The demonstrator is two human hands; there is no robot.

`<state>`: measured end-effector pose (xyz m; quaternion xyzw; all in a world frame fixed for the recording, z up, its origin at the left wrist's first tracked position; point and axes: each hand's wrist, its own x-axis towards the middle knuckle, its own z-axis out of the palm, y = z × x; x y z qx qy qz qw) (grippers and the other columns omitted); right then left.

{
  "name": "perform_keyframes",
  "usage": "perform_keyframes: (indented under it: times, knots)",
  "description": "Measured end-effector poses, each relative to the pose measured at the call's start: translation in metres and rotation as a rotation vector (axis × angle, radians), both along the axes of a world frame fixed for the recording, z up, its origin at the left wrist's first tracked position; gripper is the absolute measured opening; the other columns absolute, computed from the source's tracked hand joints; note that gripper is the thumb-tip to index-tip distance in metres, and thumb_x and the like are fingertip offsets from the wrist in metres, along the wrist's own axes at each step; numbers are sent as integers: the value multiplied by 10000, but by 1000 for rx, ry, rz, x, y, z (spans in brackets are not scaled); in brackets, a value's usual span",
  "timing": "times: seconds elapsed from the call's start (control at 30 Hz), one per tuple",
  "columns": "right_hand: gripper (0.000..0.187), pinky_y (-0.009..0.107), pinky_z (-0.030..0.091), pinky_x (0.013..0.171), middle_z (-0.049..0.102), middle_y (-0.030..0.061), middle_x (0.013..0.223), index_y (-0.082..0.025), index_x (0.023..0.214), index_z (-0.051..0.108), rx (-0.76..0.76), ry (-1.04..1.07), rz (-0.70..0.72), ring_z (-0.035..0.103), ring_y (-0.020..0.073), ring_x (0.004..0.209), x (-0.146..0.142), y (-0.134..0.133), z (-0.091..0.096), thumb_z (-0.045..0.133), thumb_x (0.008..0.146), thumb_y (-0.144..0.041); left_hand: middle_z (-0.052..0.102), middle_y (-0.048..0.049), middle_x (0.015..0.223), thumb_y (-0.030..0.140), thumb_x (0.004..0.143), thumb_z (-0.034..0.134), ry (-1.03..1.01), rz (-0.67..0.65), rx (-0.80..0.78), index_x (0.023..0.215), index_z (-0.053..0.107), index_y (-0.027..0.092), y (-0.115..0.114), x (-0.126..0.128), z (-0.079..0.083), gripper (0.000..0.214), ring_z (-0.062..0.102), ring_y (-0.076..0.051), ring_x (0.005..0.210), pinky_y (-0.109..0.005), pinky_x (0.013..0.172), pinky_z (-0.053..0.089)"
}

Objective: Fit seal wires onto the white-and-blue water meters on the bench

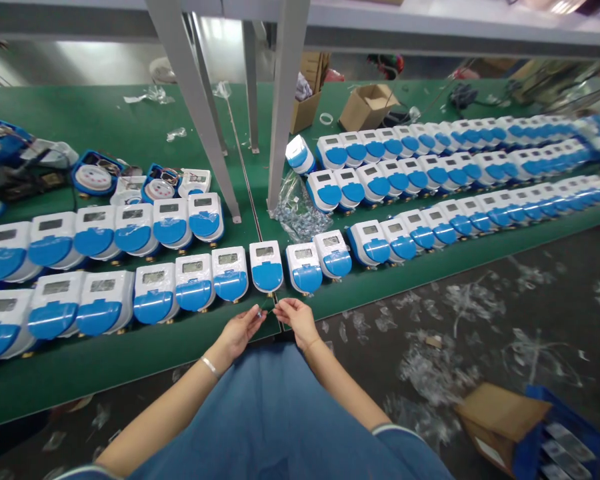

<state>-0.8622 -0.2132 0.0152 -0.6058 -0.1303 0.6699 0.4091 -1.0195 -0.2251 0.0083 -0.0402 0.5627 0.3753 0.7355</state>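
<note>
A white water meter (267, 261) with a blue flap and a small display stands at the table's front edge, just beyond my hands. My left hand (243, 328) is closed in a pinch on a small bluish wire seal (260, 313). From it a thin wire (270, 309) runs across to my right hand (294, 316), whose thumb and fingertips pinch its other end. Both hands are close together below the meter's front. Whether the wire passes through the meter is too small to tell.
Rows of similar meters (197, 283) line the green table (240, 333) on both sides. A clear bag (300, 210) of small bluish pieces lies behind. Grey shelf posts (286, 100) rise from the table. Opened meters (97, 175) lie at left, cardboard boxes (365, 110) at back. Plastic scraps litter the floor.
</note>
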Motion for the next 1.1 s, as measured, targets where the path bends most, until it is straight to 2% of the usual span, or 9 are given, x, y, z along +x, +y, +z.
perform_keyframes:
  times: [0.1,0.23,0.4,1.1]
  knots:
    - [284,254,550,648,706,74,777,-133,804,602,73,-94,14,693,171,728,-11,3,3,734,658,-338,717,-69,807,167,789,652,-40,9,7,741,664,130,0,2,1,62,675,-127,793,-183,785,543]
    - [264,291,557,678,706,80,775,-143,792,587,135,-180,34,695,191,762,-17,0,3,692,691,-363,715,-90,835,142,823,607,-67,27,20,746,669,106,-1,3,1,105,672,-127,807,-192,817,537]
    - [276,299,560,694,708,88,811,-145,809,580,201,-212,74,695,193,774,-20,-4,-1,672,717,-389,713,-84,811,136,801,632,-78,40,29,736,675,108,-2,2,0,82,672,-137,807,-206,815,545]
    - [277,297,556,693,704,93,822,-139,816,576,199,-207,96,694,198,785,-19,-2,0,666,727,-386,715,-97,843,129,829,591,-97,45,44,748,687,93,-2,2,-2,131,667,-137,827,-209,844,531]
